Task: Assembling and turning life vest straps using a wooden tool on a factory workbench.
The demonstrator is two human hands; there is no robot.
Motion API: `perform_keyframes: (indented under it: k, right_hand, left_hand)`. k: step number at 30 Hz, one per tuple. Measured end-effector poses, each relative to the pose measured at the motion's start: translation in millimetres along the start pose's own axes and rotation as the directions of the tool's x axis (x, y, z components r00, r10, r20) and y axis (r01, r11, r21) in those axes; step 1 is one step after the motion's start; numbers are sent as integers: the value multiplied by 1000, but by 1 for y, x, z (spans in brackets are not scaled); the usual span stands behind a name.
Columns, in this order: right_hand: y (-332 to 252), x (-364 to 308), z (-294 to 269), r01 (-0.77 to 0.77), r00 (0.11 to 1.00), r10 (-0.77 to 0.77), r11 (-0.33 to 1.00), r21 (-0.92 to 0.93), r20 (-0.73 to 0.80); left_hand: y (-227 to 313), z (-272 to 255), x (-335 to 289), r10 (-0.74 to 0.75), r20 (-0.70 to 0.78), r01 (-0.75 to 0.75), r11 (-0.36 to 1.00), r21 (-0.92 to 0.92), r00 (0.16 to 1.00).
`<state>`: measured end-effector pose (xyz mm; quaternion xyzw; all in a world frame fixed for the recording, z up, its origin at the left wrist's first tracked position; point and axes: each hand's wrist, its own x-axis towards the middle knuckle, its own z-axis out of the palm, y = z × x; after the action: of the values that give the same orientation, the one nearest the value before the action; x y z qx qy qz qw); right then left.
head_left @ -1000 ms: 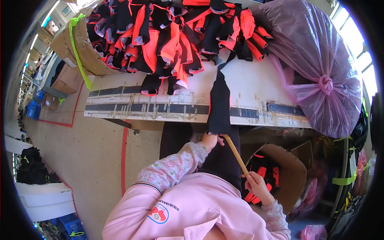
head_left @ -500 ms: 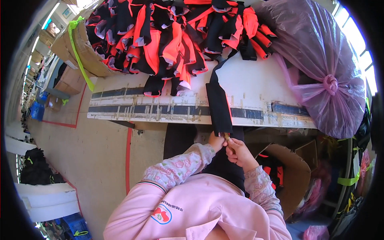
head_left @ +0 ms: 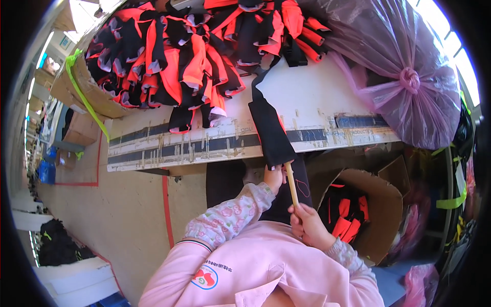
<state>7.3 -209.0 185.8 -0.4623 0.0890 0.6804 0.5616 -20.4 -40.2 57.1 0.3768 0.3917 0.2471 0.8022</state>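
A black fabric tube (head_left: 272, 130) with an orange-red edge hangs over the front edge of the table, its narrow strap reaching back onto the tabletop. My left hand (head_left: 274, 179) is closed at the tube's lower end, with the fingertips partly hidden by the fabric. Closed in a fist, my right hand (head_left: 309, 226) grips a pale wooden stick (head_left: 292, 187). The stick points up, its far tip at the tube's lower opening; whether it goes inside is hard to see. Beside it curls a thin red thread (head_left: 305, 188).
Black and orange-red fabric pieces (head_left: 189, 66) pile up at the table's back left. A knotted purple plastic bag (head_left: 409, 82) bulges over the right end of the white table (head_left: 312, 110). Below right stands a cardboard box (head_left: 381, 210) holding similar pieces.
My right hand has drawn down and away from the left, and a length of the wooden stick now shows between them. The view has shifted slightly, and the fabric tube hangs more tilted.
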Motion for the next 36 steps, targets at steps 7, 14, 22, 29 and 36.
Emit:
perform_keyframes:
  k: [7,14,22,29,36]
  right_hand:
    - [-34,89,21,172,985,-172,984,-34,0]
    - [-27,68,4,279,959,-283,912,-302,31]
    - [-38,2,-136,310,487,-829,-132,-941,277]
    - [-197,54,-126,7,155,-916,-373,-928,369]
    - [-391,135,-87,217,-92,-923,-385,-897,374]
  left_hand:
    - [7,-3,4,173,59,-182,962,203,983]
    - [6,-10,3,-11,16,7,972,235,1000]
    - [109,-26,29,217,53,-223,961,163,975]
    - [80,-13,40,82,204,-156,912,379,975]
    - [92,-13,33,21,168,-88,910,404,986]
